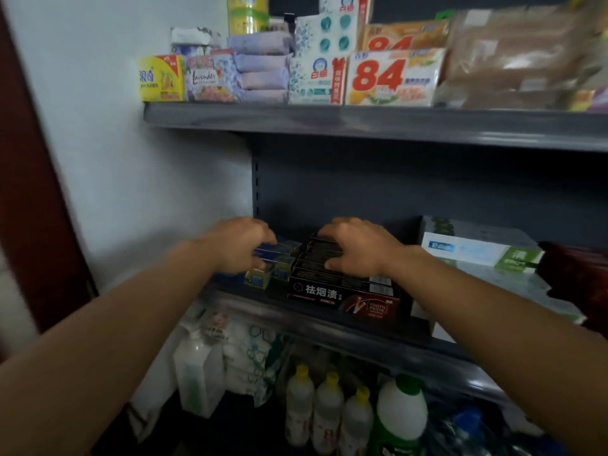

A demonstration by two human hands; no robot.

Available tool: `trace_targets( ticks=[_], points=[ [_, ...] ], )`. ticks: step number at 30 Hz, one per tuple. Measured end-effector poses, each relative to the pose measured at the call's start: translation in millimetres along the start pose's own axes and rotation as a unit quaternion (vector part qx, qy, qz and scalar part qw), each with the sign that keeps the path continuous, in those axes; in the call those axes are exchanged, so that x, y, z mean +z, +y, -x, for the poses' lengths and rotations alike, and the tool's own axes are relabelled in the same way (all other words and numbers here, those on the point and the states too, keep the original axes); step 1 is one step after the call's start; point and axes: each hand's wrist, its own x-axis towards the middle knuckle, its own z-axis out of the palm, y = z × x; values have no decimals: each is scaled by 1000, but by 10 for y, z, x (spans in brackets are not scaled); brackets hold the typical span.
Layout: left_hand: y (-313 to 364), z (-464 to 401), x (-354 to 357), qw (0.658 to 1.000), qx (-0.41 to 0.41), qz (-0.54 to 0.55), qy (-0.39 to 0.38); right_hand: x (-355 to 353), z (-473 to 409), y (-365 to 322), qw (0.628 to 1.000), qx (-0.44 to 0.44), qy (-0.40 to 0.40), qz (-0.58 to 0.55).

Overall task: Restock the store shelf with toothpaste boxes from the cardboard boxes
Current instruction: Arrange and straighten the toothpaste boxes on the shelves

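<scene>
Squaring up toothpaste stacks at the left end of the middle shelf [329, 327].

Left hand [241, 243] curled around blue toothpaste boxes [274, 266], about four; right hand [357, 246] clamped on black toothpaste boxes [342, 292], about five stacked. Light, stiff, crushable card; best gripped along long edges.

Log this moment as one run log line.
left hand grips blue toothpaste boxes | right hand grips black toothpaste boxes | both stacks on middle shelf
</scene>
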Motion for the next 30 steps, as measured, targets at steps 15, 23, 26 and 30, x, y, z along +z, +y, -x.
trace_targets(
  ticks=[15,23,26,30],
  points=[
    [-692,140,245,999,-11,30,18,175,-368,-391,999,25,-15,17],
    [-1241,-238,578,997,61,45,13,273,-754,-620,992,105,-64,35],
    [-1394,-346,643,996,75,58,2,272,-875,-686,988,124,-79,38],
    [-1513,-445,752,993,91,80,-10,358,-1018,-744,983,139,-104,49]
  ],
)
